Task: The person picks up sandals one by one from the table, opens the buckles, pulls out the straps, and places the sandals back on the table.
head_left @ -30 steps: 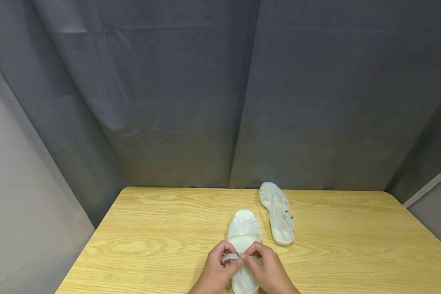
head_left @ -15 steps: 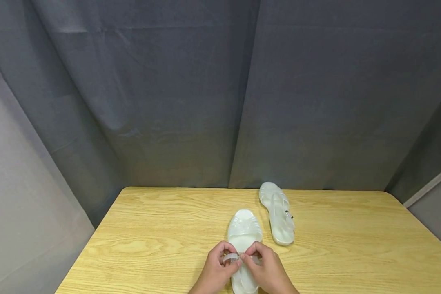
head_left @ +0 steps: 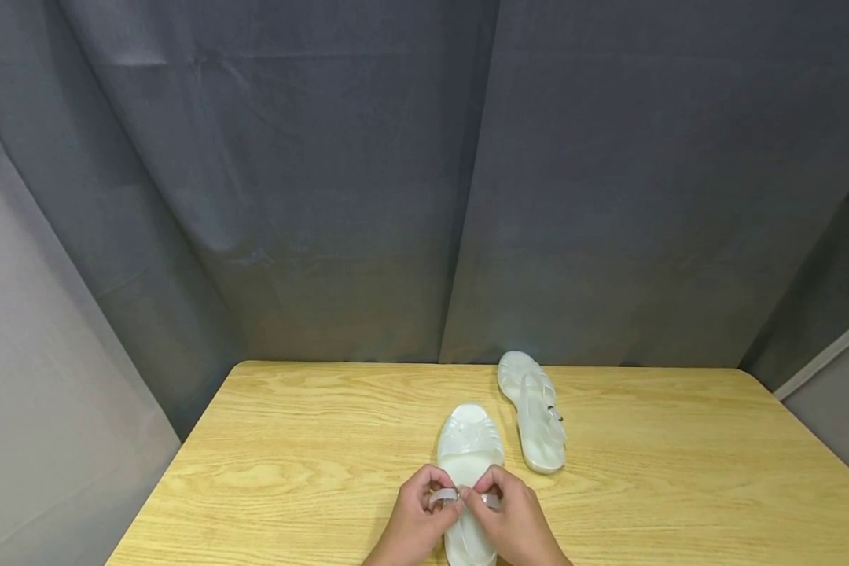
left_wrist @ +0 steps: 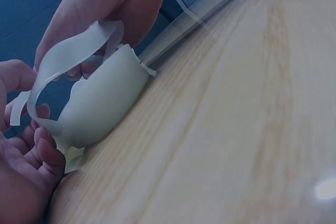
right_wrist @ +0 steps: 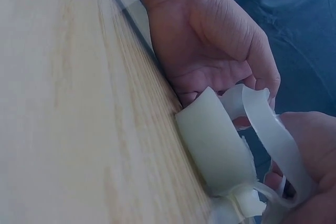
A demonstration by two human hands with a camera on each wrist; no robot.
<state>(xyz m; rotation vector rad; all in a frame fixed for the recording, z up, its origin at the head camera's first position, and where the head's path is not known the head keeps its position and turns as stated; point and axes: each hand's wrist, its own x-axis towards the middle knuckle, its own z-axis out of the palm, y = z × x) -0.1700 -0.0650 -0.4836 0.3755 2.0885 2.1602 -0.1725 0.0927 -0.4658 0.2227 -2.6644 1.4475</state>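
Sandal: pale, translucent, set on the wood-grained tabletop at its near side, toe pointing away. Left grip: thumb and forefinger bent toward each other, pinching the strap at the small metal buckle. Right grip: pinching the strap just on the other side of the buckle, both sets of fingertips nearly meeting above the insole. In the wrist views, arched in a loop over the heel. Farther off, near the back edge: matching second sandal, toe angled leftward. Behind: dark grey curtain.
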